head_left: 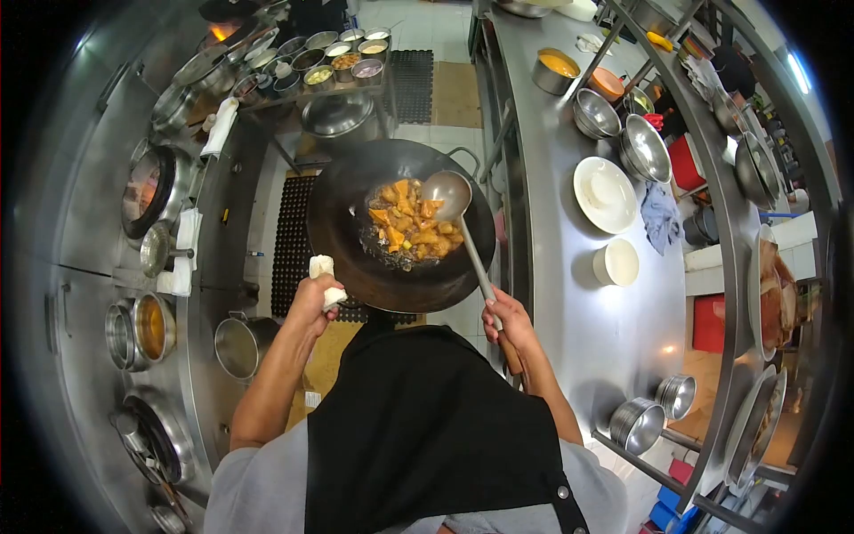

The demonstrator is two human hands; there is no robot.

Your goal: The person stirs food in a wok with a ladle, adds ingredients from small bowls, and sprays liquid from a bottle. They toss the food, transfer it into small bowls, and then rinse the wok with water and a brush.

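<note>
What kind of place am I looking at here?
Most likely a commercial restaurant kitchen. The left hand grips a wok of orange food through a cloth, the right hand works a ladle, and a long steel counter carries stacked metal bowls.

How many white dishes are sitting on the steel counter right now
2: a white plate lies on the counter, and a white bowl sits just nearer the person. Others may be hidden on the shelves.
</note>
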